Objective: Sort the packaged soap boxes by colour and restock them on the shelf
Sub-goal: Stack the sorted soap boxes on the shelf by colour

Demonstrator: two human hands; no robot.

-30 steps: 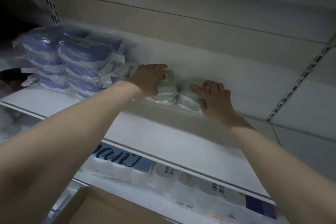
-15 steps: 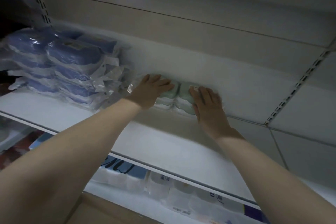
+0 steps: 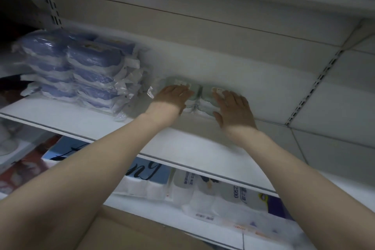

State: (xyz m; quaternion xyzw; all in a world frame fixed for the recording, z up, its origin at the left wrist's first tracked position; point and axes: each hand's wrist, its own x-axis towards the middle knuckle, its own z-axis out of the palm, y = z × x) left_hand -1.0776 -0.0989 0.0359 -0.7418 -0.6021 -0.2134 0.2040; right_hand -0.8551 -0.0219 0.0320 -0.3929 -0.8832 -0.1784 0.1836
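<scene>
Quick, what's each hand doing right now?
Left hand: open, pressing the left green soap box.
Right hand: open, pressing the right green soap box.

Before you, two pale green soap boxes [image 3: 196, 93] in clear wrap sit side by side, touching, far back on the white shelf [image 3: 71, 123]. Just to their left on that shelf, blue soap boxes [image 3: 92, 61], also clear-wrapped, lie flat in neighbouring stacks several high.

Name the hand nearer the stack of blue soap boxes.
Left. The left hand lies on a green box just right of the blue stack; the right hand lies on the next box, farther right.
</scene>
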